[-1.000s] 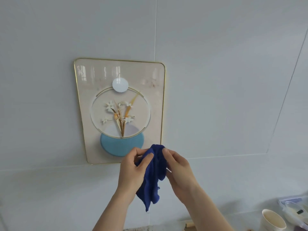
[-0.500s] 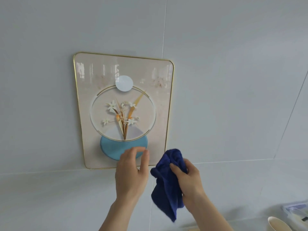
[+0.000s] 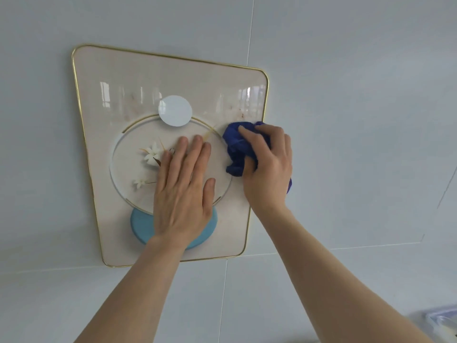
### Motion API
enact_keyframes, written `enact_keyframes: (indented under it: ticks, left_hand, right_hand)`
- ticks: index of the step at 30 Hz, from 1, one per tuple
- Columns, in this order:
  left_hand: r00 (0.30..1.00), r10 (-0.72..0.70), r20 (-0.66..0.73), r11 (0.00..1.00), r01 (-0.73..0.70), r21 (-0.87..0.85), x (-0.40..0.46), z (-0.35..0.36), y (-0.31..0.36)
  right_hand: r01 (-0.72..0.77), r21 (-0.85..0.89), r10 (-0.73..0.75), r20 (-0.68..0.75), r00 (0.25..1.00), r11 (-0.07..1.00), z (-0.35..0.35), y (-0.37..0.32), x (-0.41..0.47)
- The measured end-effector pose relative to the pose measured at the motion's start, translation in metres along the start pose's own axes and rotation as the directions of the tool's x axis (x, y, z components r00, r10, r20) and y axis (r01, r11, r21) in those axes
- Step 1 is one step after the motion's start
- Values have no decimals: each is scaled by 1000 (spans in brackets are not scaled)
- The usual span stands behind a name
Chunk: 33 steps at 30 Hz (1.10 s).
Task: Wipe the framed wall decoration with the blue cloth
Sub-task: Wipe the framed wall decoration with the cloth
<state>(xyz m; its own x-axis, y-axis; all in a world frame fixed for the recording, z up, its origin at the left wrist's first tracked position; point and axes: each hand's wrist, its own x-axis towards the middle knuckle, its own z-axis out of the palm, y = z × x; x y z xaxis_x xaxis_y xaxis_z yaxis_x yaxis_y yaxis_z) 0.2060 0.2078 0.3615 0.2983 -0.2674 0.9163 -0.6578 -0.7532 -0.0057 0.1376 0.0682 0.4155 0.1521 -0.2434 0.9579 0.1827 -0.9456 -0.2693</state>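
White tiled wall [image 3: 346,120] carries the framed decoration [image 3: 103,78]; left hand [image 3: 183,194] flat, right hand [image 3: 267,169] clutching blue cloth [image 3: 235,144].

Both forearms are showing bare up to the frame's near edge, the left hand [image 3: 183,194] and right hand [image 3: 268,169] wearing no rings, gloves or watch.
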Motion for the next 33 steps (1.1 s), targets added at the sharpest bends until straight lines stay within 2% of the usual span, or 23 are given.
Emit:
enact_keyframes:
  ticks: [2,6,13,17,22,27,31,33]
  left_hand:
    - [999,17,-38,1000,-18,-17,-1,6,-5]
    - [990,76,-115,994,-85,-71,-1,16,-17]
    - [979,105,-174,993,-114,-40,0,30,-21]
    - [979,105,-176,993,-113,-35,-1,30,-19]
    - [985,99,-140,991,-110,-77,-1,27,-19]
    - [993,92,-80,989,-101,-111,-2,17,-18]
    - [996,87,-33,988,-91,-127,-3,10,-19]
    - [996,87,-17,987,-89,-136,-3,6,-18]
  right_hand:
    - [104,-103,-100,41,994,989,10,8,-13]
    - [216,-103,-206,102,973,971,19,25,-33]
    - [210,-105,-210,10,978,972,36,36,-64]
    - [220,-112,-213,68,975,969,36,39,-98]
    - [316,-149,-279,227,933,937,28,46,-149]
    - [451,-305,-310,413,856,839,10,42,-168]
    - [492,-361,-220,584,781,792,-6,35,-183]
    - [414,-354,-104,641,760,839,-17,33,-182]
